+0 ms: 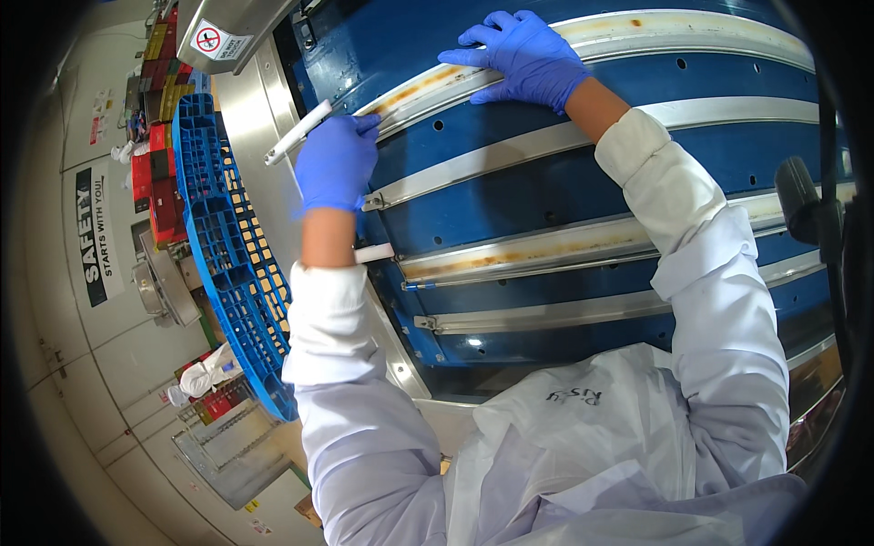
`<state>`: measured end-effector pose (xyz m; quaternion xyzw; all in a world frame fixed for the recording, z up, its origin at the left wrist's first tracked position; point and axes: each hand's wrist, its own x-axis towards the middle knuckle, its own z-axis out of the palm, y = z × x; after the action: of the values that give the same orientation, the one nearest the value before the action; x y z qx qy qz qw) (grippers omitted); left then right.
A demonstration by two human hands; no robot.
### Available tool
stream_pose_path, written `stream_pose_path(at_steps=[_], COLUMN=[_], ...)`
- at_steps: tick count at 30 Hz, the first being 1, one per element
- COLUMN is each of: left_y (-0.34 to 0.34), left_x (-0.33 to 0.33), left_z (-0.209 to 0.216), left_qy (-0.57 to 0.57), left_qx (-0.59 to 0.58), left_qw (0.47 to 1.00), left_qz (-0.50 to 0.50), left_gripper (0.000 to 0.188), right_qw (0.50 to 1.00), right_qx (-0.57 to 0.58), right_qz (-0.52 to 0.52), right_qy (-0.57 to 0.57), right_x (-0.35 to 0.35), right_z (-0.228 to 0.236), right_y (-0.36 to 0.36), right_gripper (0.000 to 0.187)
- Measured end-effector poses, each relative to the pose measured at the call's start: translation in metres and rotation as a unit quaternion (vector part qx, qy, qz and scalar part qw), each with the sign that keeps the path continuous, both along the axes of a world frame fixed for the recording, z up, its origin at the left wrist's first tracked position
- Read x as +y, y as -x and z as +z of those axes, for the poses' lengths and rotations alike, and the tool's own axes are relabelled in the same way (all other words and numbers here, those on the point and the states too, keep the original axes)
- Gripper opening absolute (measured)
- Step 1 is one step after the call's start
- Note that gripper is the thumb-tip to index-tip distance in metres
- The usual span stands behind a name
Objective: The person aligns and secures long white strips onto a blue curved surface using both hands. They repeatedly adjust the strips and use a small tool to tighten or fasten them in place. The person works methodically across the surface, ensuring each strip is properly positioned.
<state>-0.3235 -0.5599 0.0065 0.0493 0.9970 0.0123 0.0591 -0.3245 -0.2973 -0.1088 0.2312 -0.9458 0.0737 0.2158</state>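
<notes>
Right hand, blue-gloved, is laid across the uppermost metal rail, fingers spread along its upper side and thumb at its lower edge; whether the rail is gripped or merely pressed cannot be told. By the left hand, gloved alike, the rail's near-left end is covered, but the curl of its fingers is mostly hidden, so no firm hold can be confirmed. Beneath both, the view is filled by a broad blue panel, bordered at left by a bare metal frame. Across the panel's top the uppermost rail is stretched, with three lower rails ranged beneath it. Judged by its long, slim form, the uppermost rail would be found stiff along its width, awkward rather than heavy, perhaps a little springy over its length, and slick under smooth gloves; it would best be taken by both edges, with the hands set well apart so that its far end is not left to sag. Beside the left hand a short white rod is seen, tilted over the frame; whether it is held cannot be told. Smallest of all, rust-brown stains are shown between the hands.
</notes>
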Motion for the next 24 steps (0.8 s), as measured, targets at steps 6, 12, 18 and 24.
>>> stream_pose_path(at_steps=[6, 12, 18, 24], left_y=[0.003, -0.001, -0.003, -0.005], left_x=[0.002, 0.012, 0.02, 0.026], left_z=[0.01, 0.008, 0.001, 0.009], left_qy=[-0.058, -0.025, -0.025, -0.042], left_qx=[-0.022, -0.021, -0.013, -0.014], left_qw=[0.998, 0.999, 1.0, 0.999], left_qz=[-0.004, -0.016, -0.008, -0.024], left_gripper=[0.02, 0.018, 0.018, 0.018], right_qw=[1.0, 1.0, 1.0, 0.999], right_qx=[0.003, 0.015, 0.01, -0.029], right_qz=[-0.003, 0.001, -0.012, -0.016], right_qy=[0.006, 0.01, 0.002, 0.001], right_x=[0.003, 0.002, -0.002, 0.001], right_z=[0.001, -0.002, 0.002, 0.012], right_y=[0.001, 0.001, -0.001, -0.007], right_gripper=[0.059, 0.058, 0.058, 0.059])
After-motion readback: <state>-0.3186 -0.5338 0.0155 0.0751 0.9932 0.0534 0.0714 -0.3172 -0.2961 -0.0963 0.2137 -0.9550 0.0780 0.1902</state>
